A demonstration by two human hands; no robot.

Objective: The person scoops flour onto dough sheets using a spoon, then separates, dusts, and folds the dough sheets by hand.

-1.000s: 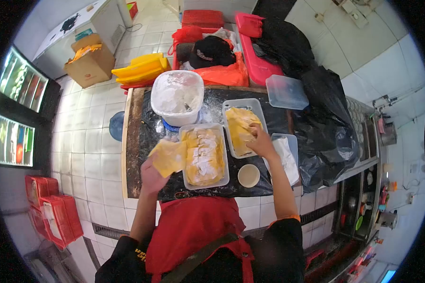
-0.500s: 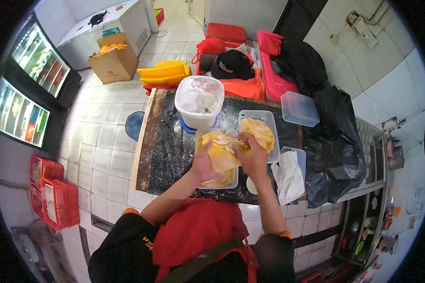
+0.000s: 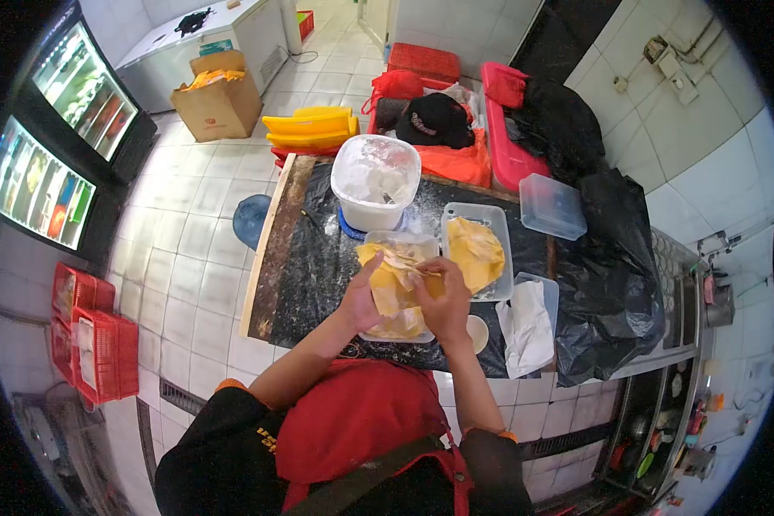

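Note:
My left hand [image 3: 362, 299] grips the left side of a stack of floury yellow dough wrappers [image 3: 393, 292], its thumb on top. My right hand [image 3: 444, 308] pinches wrappers at the stack's right edge, where they are fanned and partly lifted. Beneath both hands is a clear plastic container [image 3: 426, 246] with more wrappers in it. To the right, another clear container [image 3: 502, 222] holds a pile of yellow wrappers [image 3: 475, 258]. Behind them stands a white tub [image 3: 371, 211] of white powder with a utensil partly sunk in it.
Black plastic sheeting [image 3: 305, 284] covers the floury table. Right of my hands are a small pale round dish [image 3: 477, 332] and a white cloth [image 3: 525, 328] in a container. An upturned clear box [image 3: 553, 206] sits behind. Red crates and a black cap [image 3: 434, 120] are beyond the table.
My right hand has moved from the right container's wrappers to the stack's edge, leaving that pile lying in its container. The left hand still holds the stack. The view has shifted slightly.

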